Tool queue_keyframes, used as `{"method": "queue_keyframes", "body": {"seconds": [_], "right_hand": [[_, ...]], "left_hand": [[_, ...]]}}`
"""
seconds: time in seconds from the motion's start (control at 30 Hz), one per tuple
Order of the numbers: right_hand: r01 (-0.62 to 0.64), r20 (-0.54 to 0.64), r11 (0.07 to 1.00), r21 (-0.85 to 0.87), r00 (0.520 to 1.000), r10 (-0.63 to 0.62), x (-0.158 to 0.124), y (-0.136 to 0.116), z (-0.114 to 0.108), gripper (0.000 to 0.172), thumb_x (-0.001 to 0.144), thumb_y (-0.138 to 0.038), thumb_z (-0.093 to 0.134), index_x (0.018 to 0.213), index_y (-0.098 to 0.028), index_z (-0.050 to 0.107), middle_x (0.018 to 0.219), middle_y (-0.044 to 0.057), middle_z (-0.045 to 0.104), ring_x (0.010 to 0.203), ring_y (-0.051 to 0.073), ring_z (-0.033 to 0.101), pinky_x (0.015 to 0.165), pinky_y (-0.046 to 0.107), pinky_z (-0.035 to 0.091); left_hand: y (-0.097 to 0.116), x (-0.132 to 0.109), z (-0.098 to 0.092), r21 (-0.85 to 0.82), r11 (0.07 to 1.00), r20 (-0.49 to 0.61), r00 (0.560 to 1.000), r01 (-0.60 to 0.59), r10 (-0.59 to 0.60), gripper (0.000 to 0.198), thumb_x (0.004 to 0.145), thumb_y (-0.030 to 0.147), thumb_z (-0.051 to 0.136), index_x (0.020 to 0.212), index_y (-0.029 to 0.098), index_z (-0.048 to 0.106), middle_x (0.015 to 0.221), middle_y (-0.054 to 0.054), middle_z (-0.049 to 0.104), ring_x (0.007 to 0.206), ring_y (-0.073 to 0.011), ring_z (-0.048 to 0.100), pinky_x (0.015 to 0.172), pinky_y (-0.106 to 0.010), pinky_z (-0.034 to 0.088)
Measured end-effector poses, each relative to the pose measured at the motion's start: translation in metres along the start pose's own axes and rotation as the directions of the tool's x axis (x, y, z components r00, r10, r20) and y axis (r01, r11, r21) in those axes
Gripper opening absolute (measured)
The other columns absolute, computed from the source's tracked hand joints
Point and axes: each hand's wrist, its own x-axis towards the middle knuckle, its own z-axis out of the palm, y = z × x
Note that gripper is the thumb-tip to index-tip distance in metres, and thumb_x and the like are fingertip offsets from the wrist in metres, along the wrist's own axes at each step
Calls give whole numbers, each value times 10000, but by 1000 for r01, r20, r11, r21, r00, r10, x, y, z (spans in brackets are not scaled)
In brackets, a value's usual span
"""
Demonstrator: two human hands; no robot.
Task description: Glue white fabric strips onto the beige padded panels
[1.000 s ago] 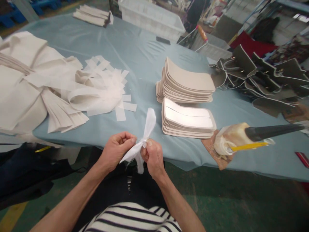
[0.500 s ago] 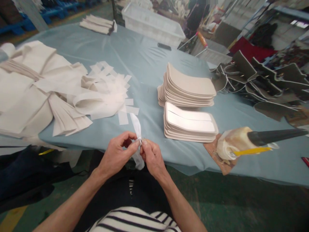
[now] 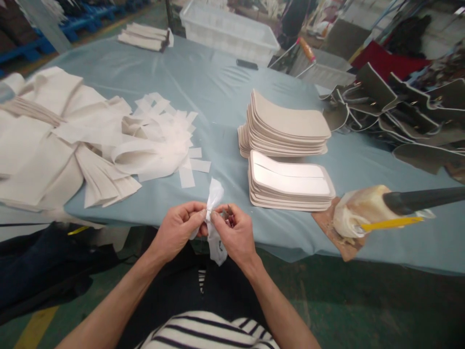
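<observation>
My left hand (image 3: 178, 229) and my right hand (image 3: 236, 235) meet at the near edge of the blue-covered table (image 3: 218, 92). Both pinch a thin white fabric strip (image 3: 214, 196) that is bunched at its middle between my fingertips. One end sticks up above my fingers, the other hangs down below them. A small dark thing shows inside my right palm; I cannot make it out. Just right of my hands lie two stacks of beige curved pieces, the nearer stack (image 3: 290, 182) topped with white, the taller stack (image 3: 285, 126) behind it.
A heap of white fabric and cut strips (image 3: 109, 140) covers the table's left. A glue-caked brush (image 3: 366, 211) with a dark handle rests on brown card at right. Dark shaped pieces (image 3: 399, 106) pile at far right. A white crate (image 3: 228, 29) and flat stack (image 3: 145, 36) sit at the back.
The strip's upper end, long and raised a second ago, has been drawn down shorter. My hands have closed together on the bunched middle, and the lower end now hangs between them.
</observation>
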Motion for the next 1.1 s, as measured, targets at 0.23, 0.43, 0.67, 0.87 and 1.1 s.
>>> {"method": "queue_keyframes", "body": {"seconds": [0.23, 0.43, 0.67, 0.87, 1.1], "right_hand": [[16, 10, 998, -59, 1000, -16, 3, 8, 0, 248, 827, -434, 705, 911, -206, 654, 710, -38, 653, 587, 118, 556, 588, 239, 444], [161, 60, 959, -232, 987, -151, 7, 6, -8, 243, 858, -389, 697, 1030, -218, 700, 640, -64, 604, 529, 105, 500, 562, 235, 397], [106, 42, 986, -128, 994, -101, 2, 6, -5, 254, 857, -429, 699, 944, -190, 711, 601, -66, 536, 504, 92, 452, 498, 219, 363], [171, 38, 968, -184, 985, -167, -2, 13, -3, 249, 878, -413, 688, 971, -185, 725, 606, -53, 599, 500, 98, 501, 524, 225, 396], [294, 24, 935, -200, 955, -295, -3, 15, -5, 188, 906, -343, 653, 956, -184, 740, 661, -22, 669, 513, 104, 548, 538, 215, 445]], "left_hand": [[-8, 0, 0, -44, 999, 73, 997, -30, 33, 418, 865, 520, 714, 1049, 148, 764, 765, -41, 733, 655, -138, 648, 634, -235, 561], [-15, 4, -3, -222, 973, 124, 992, 65, -38, 424, 815, 509, 794, 1032, 149, 746, 745, -34, 731, 642, -114, 648, 638, -198, 552], [-15, 1, 2, -195, 979, -2, 998, 56, -58, 515, 775, 575, 811, 1025, 156, 648, 660, 7, 689, 552, -102, 616, 547, -181, 492], [-13, -3, 16, -61, 996, -112, 992, -64, 57, 517, 826, 603, 732, 1050, 159, 591, 675, 7, 698, 562, -120, 628, 544, -207, 481], [-12, -3, 19, -36, 996, -182, 980, -83, 75, 534, 799, 599, 748, 1047, 162, 566, 683, 6, 704, 555, -123, 629, 551, -216, 490]]}}
